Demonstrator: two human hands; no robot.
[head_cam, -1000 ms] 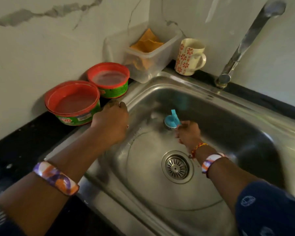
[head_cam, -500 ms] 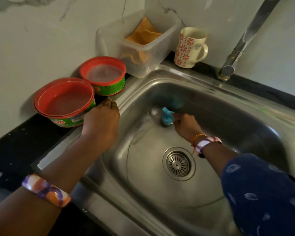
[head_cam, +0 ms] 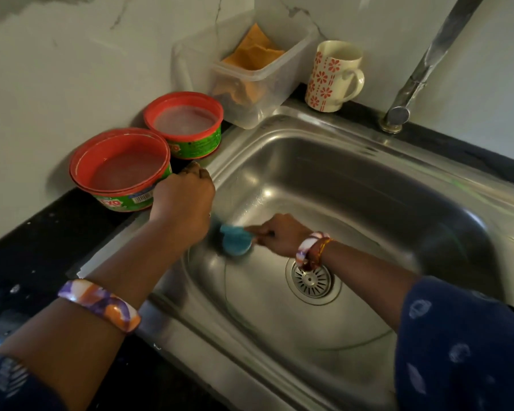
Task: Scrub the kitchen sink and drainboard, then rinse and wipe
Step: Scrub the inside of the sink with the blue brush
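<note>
While our right hand [head_cam: 279, 232] pinches the blue scrubber [head_cam: 235, 241] against the sink [head_cam: 353, 185] floor, our left hand [head_cam: 184, 200], fingers curled, braces on the rim; we judge scrubbing underway, rinsing and wiping left.

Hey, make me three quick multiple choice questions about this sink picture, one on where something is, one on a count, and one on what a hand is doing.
1. Where is the mug?
A. in the basin
B. on the counter behind the sink, beside the tap
C. inside a tub

2. How many red-rimmed tubs stand left of the sink?
A. one
B. two
C. three

3. What is the right hand doing?
A. holding the blue scrubber
B. turning the tap
C. lifting the mug

Answers: 1 B, it stands on the dark ledge near the tap; 2 B, a near tub and a far tub; 3 A, fingers curl round its handle.
</note>
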